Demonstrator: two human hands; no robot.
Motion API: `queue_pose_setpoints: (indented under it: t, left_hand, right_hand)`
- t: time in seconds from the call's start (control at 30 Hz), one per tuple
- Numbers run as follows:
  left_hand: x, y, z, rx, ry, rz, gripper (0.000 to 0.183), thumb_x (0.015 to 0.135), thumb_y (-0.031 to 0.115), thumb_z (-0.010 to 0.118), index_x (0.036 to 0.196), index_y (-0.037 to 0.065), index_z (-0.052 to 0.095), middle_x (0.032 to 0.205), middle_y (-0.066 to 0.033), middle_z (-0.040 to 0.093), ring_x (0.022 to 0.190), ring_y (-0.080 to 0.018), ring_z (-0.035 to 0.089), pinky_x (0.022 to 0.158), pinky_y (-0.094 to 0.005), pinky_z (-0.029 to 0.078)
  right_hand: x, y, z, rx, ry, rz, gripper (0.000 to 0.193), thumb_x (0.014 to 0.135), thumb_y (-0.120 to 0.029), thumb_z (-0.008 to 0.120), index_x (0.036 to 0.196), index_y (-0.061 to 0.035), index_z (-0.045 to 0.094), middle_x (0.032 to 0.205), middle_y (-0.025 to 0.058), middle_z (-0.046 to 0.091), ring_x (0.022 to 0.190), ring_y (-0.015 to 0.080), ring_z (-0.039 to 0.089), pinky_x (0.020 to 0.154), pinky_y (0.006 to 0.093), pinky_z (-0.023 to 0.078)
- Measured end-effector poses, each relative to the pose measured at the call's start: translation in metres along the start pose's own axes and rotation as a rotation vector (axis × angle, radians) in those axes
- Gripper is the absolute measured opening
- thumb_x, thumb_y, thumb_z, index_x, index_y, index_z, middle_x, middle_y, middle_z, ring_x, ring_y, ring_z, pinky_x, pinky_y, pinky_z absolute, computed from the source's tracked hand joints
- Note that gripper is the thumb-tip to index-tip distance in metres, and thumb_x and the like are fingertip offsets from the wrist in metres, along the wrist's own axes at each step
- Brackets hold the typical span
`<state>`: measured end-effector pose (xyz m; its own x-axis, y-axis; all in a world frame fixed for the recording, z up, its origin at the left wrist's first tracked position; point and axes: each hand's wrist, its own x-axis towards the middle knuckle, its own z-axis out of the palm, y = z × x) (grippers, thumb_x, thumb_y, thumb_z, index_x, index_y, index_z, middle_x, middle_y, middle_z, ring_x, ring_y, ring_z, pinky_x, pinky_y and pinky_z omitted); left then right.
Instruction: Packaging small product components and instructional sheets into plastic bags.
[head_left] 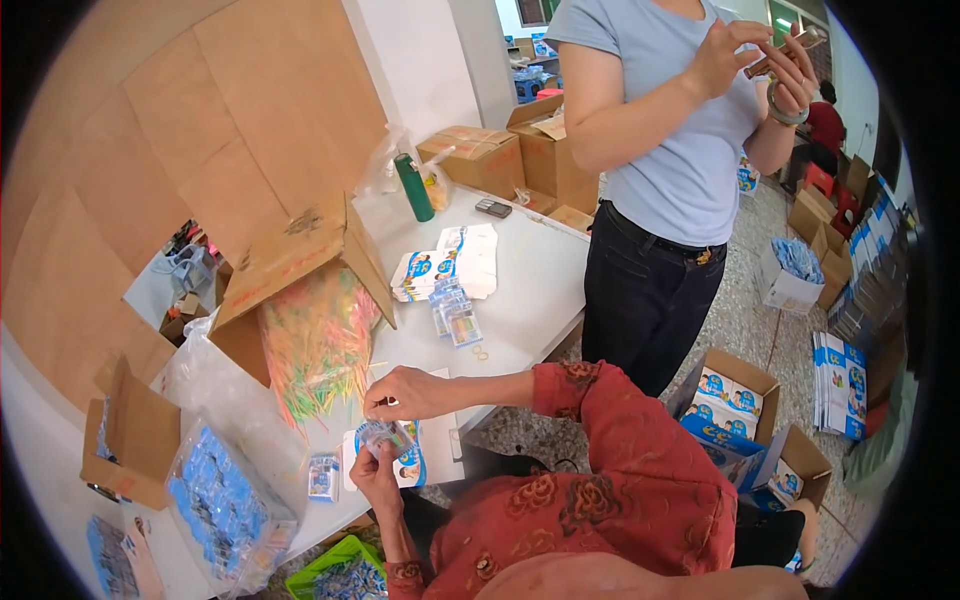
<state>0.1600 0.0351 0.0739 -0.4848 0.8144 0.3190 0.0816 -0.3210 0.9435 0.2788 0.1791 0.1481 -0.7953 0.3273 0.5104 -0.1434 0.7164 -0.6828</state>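
Above a white printed sheet point(437, 452) at the table's near edge, my left hand point(376, 484) grips a small clear packet with blue print point(386, 436). Just over the packet's top, my right hand point(412, 393) is closed in a pinch; whatever lies between its fingertips is too small to make out. Beyond my hands, thin pink, green and yellow plastic sticks point(318, 340) spill from a tipped cardboard box point(290, 255). A small blue-and-white packet point(323, 478) lies left of my left hand.
A stack of printed white cards point(465, 250), several small packs point(455, 315), a green bottle point(414, 188) and a dark phone point(493, 208) rest farther back. At left is a bag of blue packets point(220, 490). A green basket point(340, 570) stands below. A person point(650, 150) stands right, holding a phone.
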Motion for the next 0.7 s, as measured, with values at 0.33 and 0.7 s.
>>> queue_pose_setpoints:
  t: [0.33, 0.7]
  left_hand:
    - [-0.005, 0.011, 0.006, -0.137, 0.114, 0.0, 0.012, 0.086, 0.006, 0.058, 0.093, -0.004, 0.061, 0.088, -0.0065, 0.064, 0.076, -0.0096, 0.058, 0.071, -0.0243, 0.048]
    - [0.001, 0.0, -0.004, -0.011, 0.161, 0.024, 0.009, 0.084, 0.002, 0.058, 0.092, -0.002, 0.06, 0.082, -0.0041, 0.062, 0.073, -0.0096, 0.056, 0.067, -0.0236, 0.046]
  right_hand:
    - [-0.01, -0.004, 0.003, 0.056, -0.082, 0.067, 0.027, 0.072, -0.025, 0.066, 0.08, -0.0001, 0.06, 0.069, 0.0142, 0.062, 0.062, 0.0237, 0.061, 0.059, 0.0347, 0.045]
    - [-0.012, 0.003, 0.003, 0.232, -0.126, 0.065, 0.031, 0.071, -0.02, 0.07, 0.093, 0.0001, 0.06, 0.07, 0.0093, 0.063, 0.064, 0.0136, 0.06, 0.058, 0.0277, 0.048]
